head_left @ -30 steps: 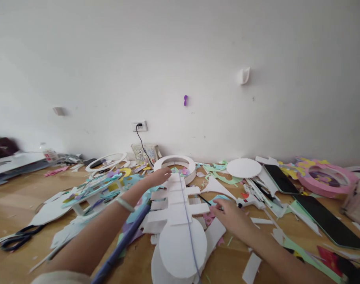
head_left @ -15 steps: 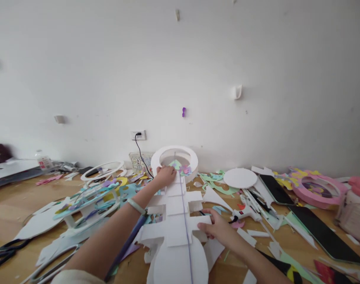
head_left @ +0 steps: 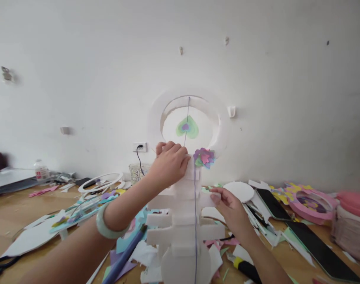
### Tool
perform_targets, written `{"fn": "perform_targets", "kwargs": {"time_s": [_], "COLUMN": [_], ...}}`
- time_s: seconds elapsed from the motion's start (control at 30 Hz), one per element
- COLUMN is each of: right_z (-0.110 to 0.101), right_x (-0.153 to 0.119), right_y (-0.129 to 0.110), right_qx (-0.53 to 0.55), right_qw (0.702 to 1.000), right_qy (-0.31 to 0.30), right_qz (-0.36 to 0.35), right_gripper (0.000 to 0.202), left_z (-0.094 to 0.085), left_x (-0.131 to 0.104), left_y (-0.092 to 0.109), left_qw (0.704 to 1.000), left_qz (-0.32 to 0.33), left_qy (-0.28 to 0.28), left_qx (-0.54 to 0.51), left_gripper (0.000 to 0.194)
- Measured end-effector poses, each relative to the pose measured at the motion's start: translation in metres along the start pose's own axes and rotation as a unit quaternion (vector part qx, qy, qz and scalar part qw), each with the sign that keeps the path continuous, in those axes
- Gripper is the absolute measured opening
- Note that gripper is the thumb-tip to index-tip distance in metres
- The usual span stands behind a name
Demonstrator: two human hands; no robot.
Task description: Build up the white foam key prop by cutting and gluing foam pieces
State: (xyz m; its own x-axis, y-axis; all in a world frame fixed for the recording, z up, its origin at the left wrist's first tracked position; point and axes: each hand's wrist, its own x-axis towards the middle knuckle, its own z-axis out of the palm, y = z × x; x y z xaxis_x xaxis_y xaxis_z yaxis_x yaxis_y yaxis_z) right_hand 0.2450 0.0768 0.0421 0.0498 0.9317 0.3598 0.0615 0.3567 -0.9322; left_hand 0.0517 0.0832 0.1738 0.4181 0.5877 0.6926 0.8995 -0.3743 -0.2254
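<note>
A long white foam craft [head_left: 184, 209] stands upright in front of me, with short bars out to both sides and a round ring [head_left: 154, 118] on top. Inside the ring is a green and purple heart [head_left: 193, 128], and a layered paper flower [head_left: 204, 157] sits at the ring's lower edge. A purple string [head_left: 195, 209] runs down the middle. My left hand [head_left: 172, 161] is closed on the craft just under the ring, its fingertips partly hidden behind it. My right hand [head_left: 228, 203] pinches the end of an upper right side bar.
Paper scraps cover much of the wooden table. Around the craft lie a purple pen-like stick [head_left: 126, 252], a white disc [head_left: 239, 191], phones [head_left: 323, 250], a pink ring [head_left: 308, 213], a yellow-black handled tool [head_left: 246, 268] and black-handled scissors [head_left: 2, 265]. A wall stands behind.
The foam craft has been raised from a leaning-back position to nearly upright, its ring now higher against the wall. Both hands rose with it. The right hand now pinches a higher bar.
</note>
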Motion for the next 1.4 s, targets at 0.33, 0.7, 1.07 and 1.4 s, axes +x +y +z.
{"fn": "perform_targets", "kwargs": {"time_s": [0.33,0.7,1.07,1.4], "right_z": [-0.001,0.012,0.022,0.011], "right_x": [-0.016,-0.024,-0.016,-0.017], "right_y": [-0.006,0.005,0.023,0.035], "right_qx": [-0.028,-0.018,0.031,0.025], "right_qw": [0.998,0.980,0.979,0.986], "right_qy": [0.030,0.093,0.109,0.105], "right_qz": [-0.052,-0.173,-0.171,-0.128], "right_gripper": [0.033,0.017,0.021,0.029], "left_z": [-0.076,-0.105,-0.101,-0.074], "left_x": [0.050,0.042,0.030,0.018], "left_y": [-0.004,-0.005,-0.004,0.005], "left_qw": [0.948,0.842,0.881,0.952], "left_qz": [-0.063,0.038,0.019,-0.045], "left_qy": [-0.289,-0.455,-0.434,-0.272], "left_qx": [-0.119,-0.286,-0.185,-0.136], "left_gripper": [0.026,0.017,0.026,0.002]}}
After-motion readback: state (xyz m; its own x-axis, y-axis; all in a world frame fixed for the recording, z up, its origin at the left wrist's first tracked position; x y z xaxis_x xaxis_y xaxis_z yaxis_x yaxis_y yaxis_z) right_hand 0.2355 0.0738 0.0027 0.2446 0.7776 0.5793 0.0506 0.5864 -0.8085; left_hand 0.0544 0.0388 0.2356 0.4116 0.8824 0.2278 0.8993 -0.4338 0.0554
